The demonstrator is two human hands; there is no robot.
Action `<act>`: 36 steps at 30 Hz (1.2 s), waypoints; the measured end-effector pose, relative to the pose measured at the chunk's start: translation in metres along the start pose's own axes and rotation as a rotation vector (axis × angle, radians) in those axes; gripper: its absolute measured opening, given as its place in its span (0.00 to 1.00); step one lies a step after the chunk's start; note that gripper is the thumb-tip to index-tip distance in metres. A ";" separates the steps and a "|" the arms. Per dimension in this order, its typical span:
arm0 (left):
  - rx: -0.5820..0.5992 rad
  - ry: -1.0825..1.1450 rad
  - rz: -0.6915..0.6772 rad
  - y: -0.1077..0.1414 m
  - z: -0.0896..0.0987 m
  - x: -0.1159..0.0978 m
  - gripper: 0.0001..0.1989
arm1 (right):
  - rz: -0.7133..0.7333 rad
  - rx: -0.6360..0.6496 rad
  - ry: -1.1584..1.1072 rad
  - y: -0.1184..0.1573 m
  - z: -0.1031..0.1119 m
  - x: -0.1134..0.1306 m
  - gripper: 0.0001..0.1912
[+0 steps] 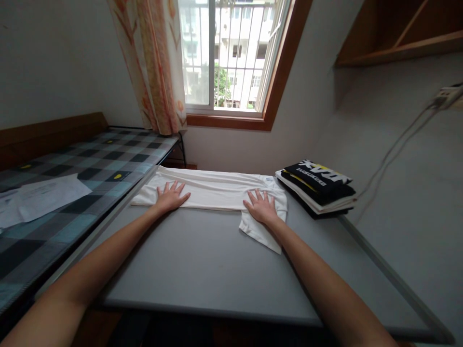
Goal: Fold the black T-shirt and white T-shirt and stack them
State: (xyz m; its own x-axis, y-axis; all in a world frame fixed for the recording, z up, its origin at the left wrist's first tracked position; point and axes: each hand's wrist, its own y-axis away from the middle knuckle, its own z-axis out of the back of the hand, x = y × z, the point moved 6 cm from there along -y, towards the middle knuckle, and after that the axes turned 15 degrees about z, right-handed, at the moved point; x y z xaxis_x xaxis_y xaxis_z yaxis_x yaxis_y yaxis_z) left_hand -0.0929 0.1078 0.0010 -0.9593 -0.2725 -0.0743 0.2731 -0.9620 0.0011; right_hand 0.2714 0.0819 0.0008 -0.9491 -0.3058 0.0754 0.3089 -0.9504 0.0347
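A white shirt point(213, 190) lies across the far part of the grey table point(202, 265), folded into a long strip, with one sleeve point(262, 235) sticking out towards the near side at its right end. I can see both of the person's hands pressed palm-down on it. The left hand point(170, 198) rests towards the left end, fingers spread wide and gripping nothing. The right hand point(262, 206) lies towards the right end, just above the sleeve, its fingers also fanned out with no cloth pinched between them. A few soft creases run along the strip.

Just to the right of the shirt sits a stack of folded clothes point(318, 193), a black piece with white lettering on top. Over on the left, loose papers point(50, 196) lie on a checked mattress point(133, 156). At the far side, a flowered curtain point(159, 67) hangs beside the barred window point(238, 62).
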 end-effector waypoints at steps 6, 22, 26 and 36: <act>-0.093 0.055 0.042 -0.037 0.005 -0.014 0.35 | -0.178 -0.137 0.025 -0.039 0.007 -0.028 0.35; -0.055 0.027 0.097 -0.006 0.007 0.017 0.35 | -0.007 -0.253 0.032 -0.011 0.009 -0.036 0.31; -0.108 -0.019 0.065 0.015 0.013 0.042 0.33 | 0.096 -0.173 0.011 0.011 0.006 -0.042 0.32; -0.072 -0.101 0.139 -0.003 0.006 0.071 0.40 | -0.085 -0.021 0.065 0.020 0.000 -0.059 0.39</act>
State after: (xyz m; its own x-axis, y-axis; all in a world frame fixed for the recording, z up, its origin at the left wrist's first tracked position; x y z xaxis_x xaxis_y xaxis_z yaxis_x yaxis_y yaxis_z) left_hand -0.1625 0.0911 0.0016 -0.9134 -0.4064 0.0222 0.4042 -0.9122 -0.0673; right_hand 0.3337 0.0811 -0.0033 -0.9741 -0.2262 0.0086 0.2263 -0.9739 0.0176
